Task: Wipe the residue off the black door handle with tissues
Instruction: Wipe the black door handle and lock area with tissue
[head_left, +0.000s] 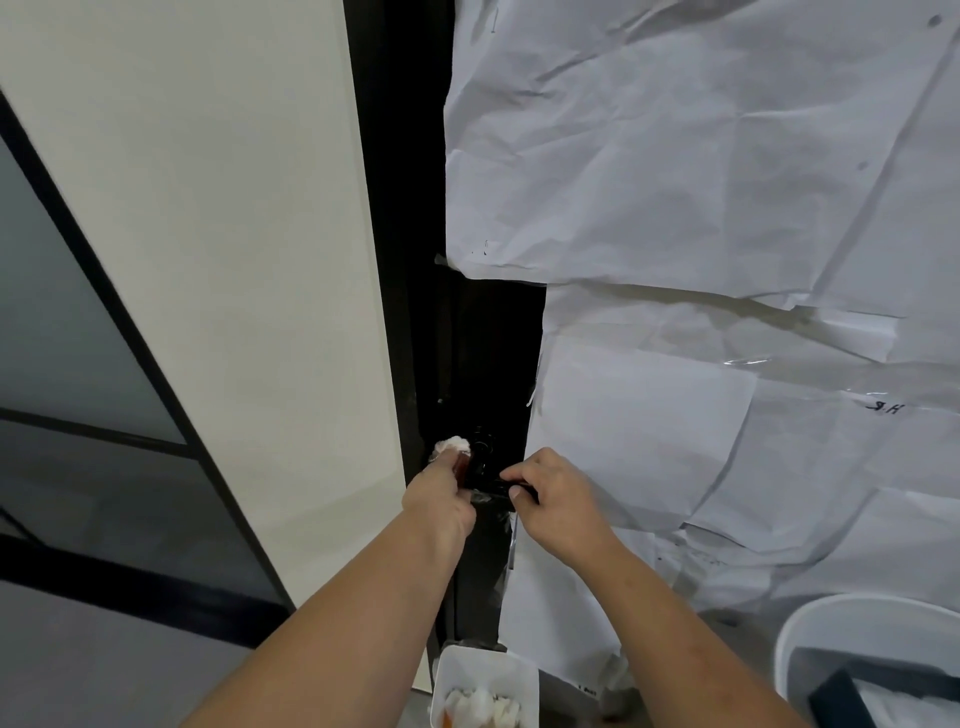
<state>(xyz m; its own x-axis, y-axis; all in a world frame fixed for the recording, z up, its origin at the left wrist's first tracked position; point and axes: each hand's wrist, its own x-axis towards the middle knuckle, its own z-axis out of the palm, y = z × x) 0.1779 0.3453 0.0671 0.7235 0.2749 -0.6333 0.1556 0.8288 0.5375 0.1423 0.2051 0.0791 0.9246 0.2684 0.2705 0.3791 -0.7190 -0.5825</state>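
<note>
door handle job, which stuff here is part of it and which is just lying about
In use:
black door handle
crumpled white stained tissue
left hand
right hand
white square tub of used tissues

Just there:
creased white paper sheets
round white bin

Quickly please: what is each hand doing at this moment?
Left hand: holds a stained tissue against the black door handle.
Right hand: grips the handle's lever end.
</note>
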